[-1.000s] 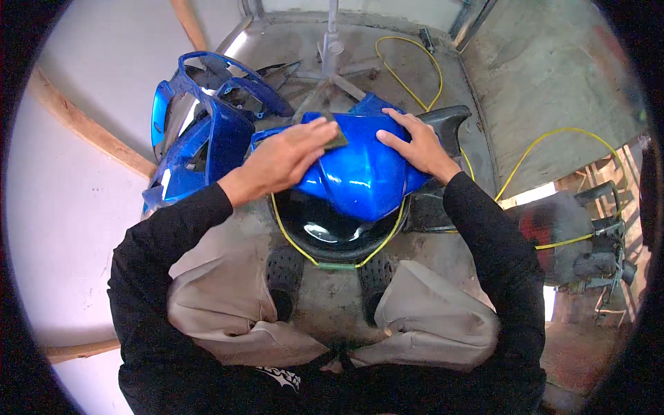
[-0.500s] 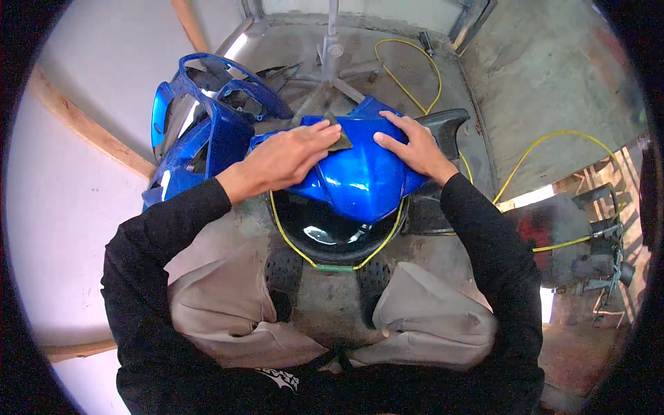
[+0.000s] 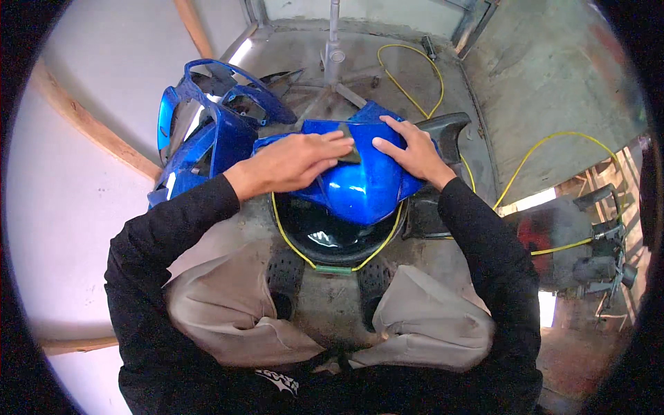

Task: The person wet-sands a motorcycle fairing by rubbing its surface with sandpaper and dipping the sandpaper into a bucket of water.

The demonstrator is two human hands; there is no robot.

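A glossy blue motorcycle fairing panel [image 3: 349, 197] lies across the top of a black bucket [image 3: 330, 237] between my feet. My left hand [image 3: 297, 159] presses a small, dark olive piece of sandpaper [image 3: 350, 153] against the panel's upper middle, its fingers held together over it. Most of the sheet is hidden under those fingers. On the panel's right side my right hand [image 3: 413, 149] rests with thumb and fingers apart, touching the surface.
More blue fairing pieces [image 3: 232, 138] stand at the left beside a white wall. A metal stand [image 3: 333, 59] rises behind. Black plastic parts [image 3: 449, 131] lie right of the bucket. A yellow hose [image 3: 553, 135] runs to a dirty compressor-like machine [image 3: 560, 228].
My left hand has slid a little to the right across the panel with the sandpaper. My right hand stays at the same spot on the panel.
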